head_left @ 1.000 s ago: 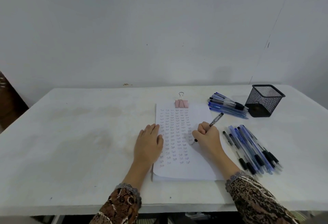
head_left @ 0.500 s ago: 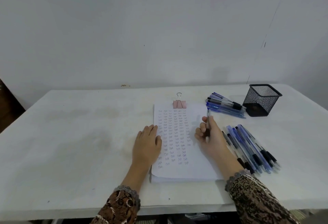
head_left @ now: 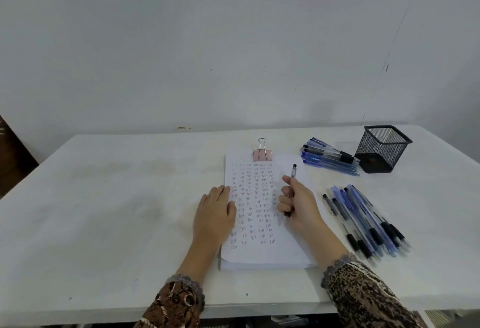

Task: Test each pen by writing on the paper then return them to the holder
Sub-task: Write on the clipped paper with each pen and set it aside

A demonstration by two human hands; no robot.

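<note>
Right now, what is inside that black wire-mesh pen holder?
No pen rises above the rim of the black wire-mesh pen holder; its mesh walls show nothing inside. Its solid dark base hides the bottom. Pens lie outside: a far pile and a near pile.

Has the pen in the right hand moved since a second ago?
Yes. The pen in the right hand has swung: its top, earlier leaning toward the mesh holder, now points straight up the paper.

Holder [head_left: 381,148]: black wire mesh. Paper [head_left: 262,213]: matt white sheets. Binder clip [head_left: 262,154]: pink body, wire handles. Table [head_left: 117,197]: matt, stained.
</note>
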